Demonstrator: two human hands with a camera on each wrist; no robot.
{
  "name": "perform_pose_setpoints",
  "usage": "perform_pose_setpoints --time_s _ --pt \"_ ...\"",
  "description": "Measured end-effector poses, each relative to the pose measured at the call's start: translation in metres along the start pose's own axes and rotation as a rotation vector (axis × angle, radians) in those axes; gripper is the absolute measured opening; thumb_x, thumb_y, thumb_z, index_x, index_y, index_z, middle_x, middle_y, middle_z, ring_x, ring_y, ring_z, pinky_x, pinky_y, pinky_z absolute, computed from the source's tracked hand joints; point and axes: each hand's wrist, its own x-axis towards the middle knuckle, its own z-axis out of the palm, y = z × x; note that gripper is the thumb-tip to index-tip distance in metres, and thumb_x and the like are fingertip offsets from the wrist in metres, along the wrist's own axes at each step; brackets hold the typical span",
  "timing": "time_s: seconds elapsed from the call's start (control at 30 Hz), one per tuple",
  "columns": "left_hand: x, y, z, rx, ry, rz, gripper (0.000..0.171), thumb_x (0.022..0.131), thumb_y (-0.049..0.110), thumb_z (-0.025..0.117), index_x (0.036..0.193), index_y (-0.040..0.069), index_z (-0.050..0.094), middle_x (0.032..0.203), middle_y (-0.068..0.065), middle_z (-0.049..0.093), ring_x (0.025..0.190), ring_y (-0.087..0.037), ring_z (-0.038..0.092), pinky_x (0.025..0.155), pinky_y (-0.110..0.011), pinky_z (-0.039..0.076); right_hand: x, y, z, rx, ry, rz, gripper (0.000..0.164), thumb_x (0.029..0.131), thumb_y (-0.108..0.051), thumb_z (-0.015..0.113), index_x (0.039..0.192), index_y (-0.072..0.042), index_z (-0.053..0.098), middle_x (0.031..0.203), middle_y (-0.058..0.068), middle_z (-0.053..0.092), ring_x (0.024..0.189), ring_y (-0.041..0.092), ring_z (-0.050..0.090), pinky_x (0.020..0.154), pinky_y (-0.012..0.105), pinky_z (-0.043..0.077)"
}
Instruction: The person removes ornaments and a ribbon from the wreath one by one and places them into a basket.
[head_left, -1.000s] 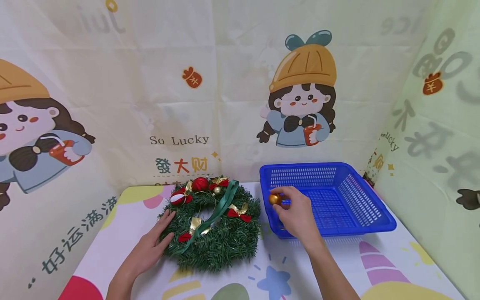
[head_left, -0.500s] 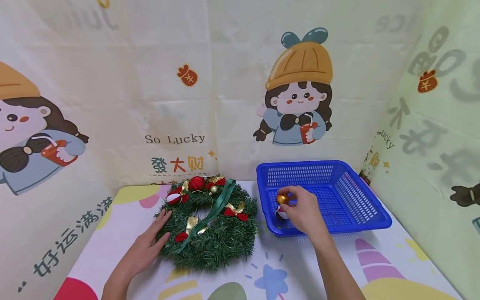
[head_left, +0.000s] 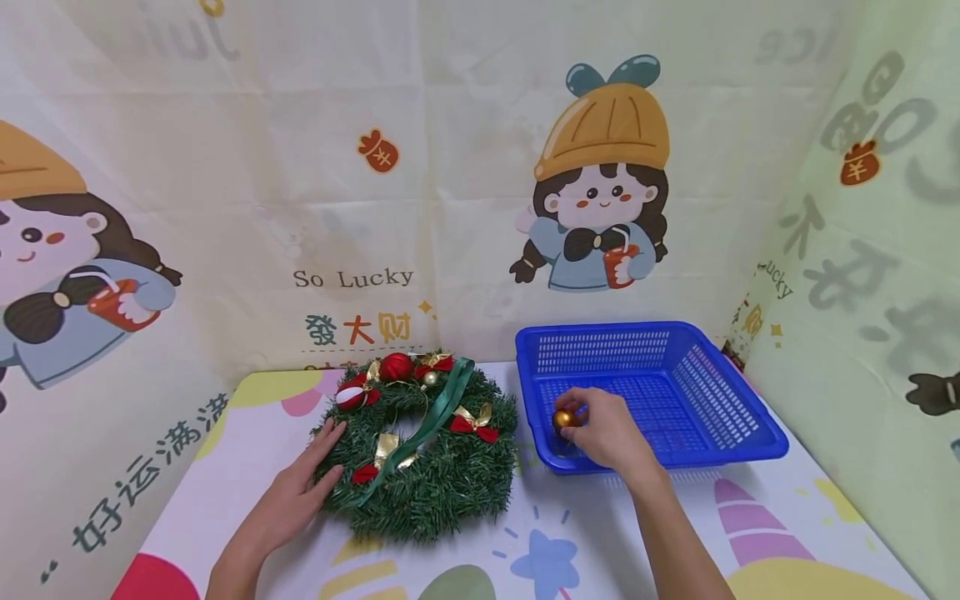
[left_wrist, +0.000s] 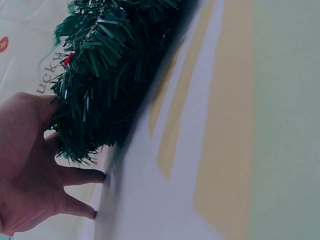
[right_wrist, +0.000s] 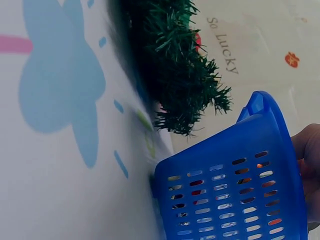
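Observation:
A green wreath (head_left: 438, 504) lies on the table. It bears red-and-gold bows (head_left: 474, 425), a red ball (head_left: 396, 367), a red-and-white ball (head_left: 351, 396), a small gold ball (head_left: 429, 378) and a green ribbon (head_left: 442, 410). My left hand (head_left: 292, 490) touches the wreath's left side with its fingers spread; in the left wrist view two straight fingers (left_wrist: 82, 176) reach past the branches. Inside the left part of a blue basket (head_left: 607, 343), my right hand (head_left: 611, 433) pinches a shiny gold ball (head_left: 564, 420) between thumb and fingers. The right wrist view hides most of that hand behind the basket wall.
The basket stands right of the wreath, near the back cloth (head_left: 465, 167). Through its slots in the right wrist view, bits of red and white show. A patterned cloth (head_left: 637, 550) covers the table; printed hangings enclose the back and sides.
My right hand has moved right and down into the basket with the gold ball. A red-and-white thing seen below it half a second ago is now hidden. The left hand stays at the wreath.

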Motion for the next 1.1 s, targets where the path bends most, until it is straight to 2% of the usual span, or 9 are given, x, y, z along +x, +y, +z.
perform_pose_setpoints --time_s 0.17,0.43,0.67,0.9,1.1 --pt "0.0 0.001 -0.001 0.002 0.002 0.005 0.063 0.11 0.038 0.052 0.167 0.023 0.028 0.175 -0.015 0.017 0.155 -0.052 0.023 0.113 -0.076 0.03 0.0 0.001 0.001 -0.002 -0.033 0.004 0.025 0.088 -0.001 0.079 0.111 -0.008 0.076 0.101 0.01 0.073 0.089 0.024 0.066 0.081 0.045 0.06" --pt "0.0 0.0 0.0 0.0 0.01 0.016 0.063 0.11 0.036 0.052 0.167 0.022 0.029 0.174 -0.016 0.018 0.154 -0.053 0.023 0.113 -0.076 0.03 0.001 0.004 0.005 -0.005 -0.059 0.01 0.027 0.087 -0.001 0.08 0.113 -0.006 0.076 0.102 0.011 0.074 0.093 0.025 0.068 0.088 0.05 0.059" --pt "0.0 0.0 0.0 -0.004 0.006 0.013 0.063 0.11 0.037 0.052 0.167 0.022 0.029 0.174 -0.016 0.018 0.155 -0.052 0.023 0.114 -0.076 0.03 0.002 0.007 0.008 0.002 -0.103 0.021 0.025 0.085 0.001 0.078 0.109 -0.007 0.077 0.093 0.007 0.072 0.086 0.022 0.063 0.081 0.044 0.059" --pt "0.0 0.0 0.0 0.011 0.014 0.02 0.062 0.11 0.035 0.053 0.166 0.021 0.03 0.174 -0.016 0.019 0.154 -0.052 0.024 0.114 -0.075 0.03 0.003 0.008 0.011 -0.012 -0.105 0.019 0.024 0.085 0.001 0.078 0.108 -0.007 0.077 0.094 0.008 0.072 0.087 0.023 0.064 0.084 0.047 0.06" --pt "-0.001 0.0 0.0 0.009 0.013 0.02 0.063 0.11 0.035 0.054 0.166 0.02 0.031 0.174 -0.017 0.019 0.154 -0.052 0.023 0.114 -0.075 0.031 0.004 0.009 0.011 -0.012 -0.102 0.011 0.026 0.083 0.002 0.077 0.107 -0.007 0.077 0.093 0.008 0.072 0.087 0.023 0.063 0.079 0.044 0.058"
